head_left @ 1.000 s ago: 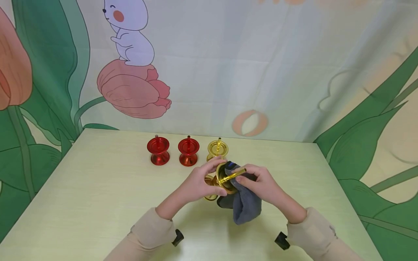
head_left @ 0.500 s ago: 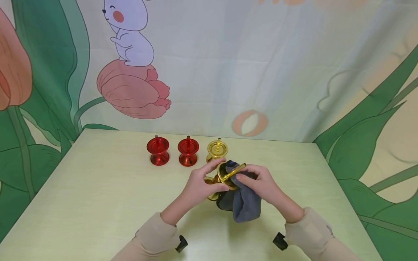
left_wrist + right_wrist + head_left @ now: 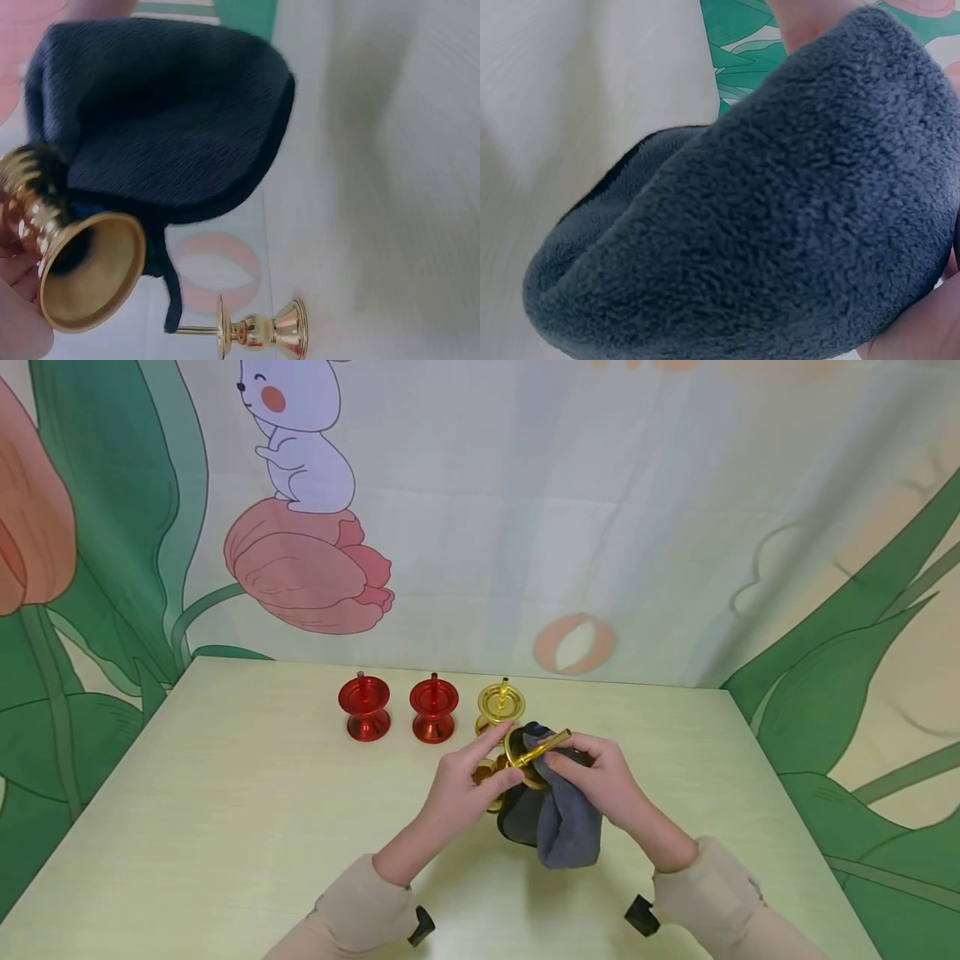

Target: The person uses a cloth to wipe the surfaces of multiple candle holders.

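Observation:
Tilted on its side above the table, a gold candle holder [image 3: 514, 752] is gripped by my left hand [image 3: 463, 781], its thin stem pointing up to the right. In the left wrist view the hollow base of the candle holder [image 3: 94, 274] faces the camera. My right hand [image 3: 603, 781] pinches a grey cloth [image 3: 570, 831] against the dish and stem of the holder. The cloth hangs down in folds and fills most of the right wrist view, hiding the right fingertips there.
Two red candle holders, the left one [image 3: 365, 706] and the middle one [image 3: 433, 708], stand upright in a row with another gold candle holder [image 3: 501, 702] near the back edge of the pale table [image 3: 225, 793]. A printed curtain [image 3: 465, 527] hangs behind.
The held candle holder has tipped and risen slightly, and my left hand has shifted a little to the right around it. My right hand has stayed nearly in place with the cloth.

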### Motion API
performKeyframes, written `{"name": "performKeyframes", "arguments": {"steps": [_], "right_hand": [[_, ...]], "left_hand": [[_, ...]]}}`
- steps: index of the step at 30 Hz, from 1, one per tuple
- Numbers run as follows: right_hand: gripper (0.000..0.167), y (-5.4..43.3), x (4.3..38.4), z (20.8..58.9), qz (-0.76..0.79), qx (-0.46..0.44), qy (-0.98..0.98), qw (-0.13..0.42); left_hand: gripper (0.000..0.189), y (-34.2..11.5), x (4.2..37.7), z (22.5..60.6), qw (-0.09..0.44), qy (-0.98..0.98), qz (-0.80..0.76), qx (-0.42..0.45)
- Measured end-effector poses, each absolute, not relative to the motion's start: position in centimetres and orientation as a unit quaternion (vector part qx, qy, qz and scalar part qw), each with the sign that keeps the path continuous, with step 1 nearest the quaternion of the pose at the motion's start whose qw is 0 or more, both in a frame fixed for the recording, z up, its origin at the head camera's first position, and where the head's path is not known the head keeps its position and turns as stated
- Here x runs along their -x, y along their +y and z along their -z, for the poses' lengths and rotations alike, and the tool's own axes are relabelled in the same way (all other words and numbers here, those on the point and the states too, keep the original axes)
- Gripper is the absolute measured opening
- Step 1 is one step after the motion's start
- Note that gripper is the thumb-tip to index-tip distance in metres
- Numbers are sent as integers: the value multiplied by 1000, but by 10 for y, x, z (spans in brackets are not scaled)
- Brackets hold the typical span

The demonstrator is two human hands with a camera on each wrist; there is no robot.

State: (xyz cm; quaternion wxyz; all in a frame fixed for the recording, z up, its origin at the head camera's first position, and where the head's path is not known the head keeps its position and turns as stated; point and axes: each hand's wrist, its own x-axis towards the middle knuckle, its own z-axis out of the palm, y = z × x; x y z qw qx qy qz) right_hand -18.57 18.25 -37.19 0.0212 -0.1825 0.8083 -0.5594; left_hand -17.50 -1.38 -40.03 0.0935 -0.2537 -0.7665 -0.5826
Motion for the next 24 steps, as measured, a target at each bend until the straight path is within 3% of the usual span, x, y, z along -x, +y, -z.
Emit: {"name": "performKeyframes", "arguments": {"steps": [5, 9, 11, 17, 20, 24], "right_hand": [[19, 179, 183, 371, 549, 181, 816, 7], [17, 179, 181, 369, 537, 192, 821, 6], [16, 181, 181, 368, 532, 205, 821, 9], [14, 186, 181, 364, 507, 263, 821, 24], [13, 187, 182, 363, 502, 264, 823, 20], [11, 186, 182, 362, 505, 239, 830, 12]], "left_hand": [[82, -7, 171, 403, 176, -807, 493, 273], [85, -7, 172, 401, 198, -812, 479, 269], [83, -11, 173, 399, 166, -806, 497, 276], [79, -23, 178, 392, -11, -773, 571, 277], [81, -21, 179, 393, -7, -766, 585, 266], [74, -15, 175, 399, 81, -754, 600, 255]]}}
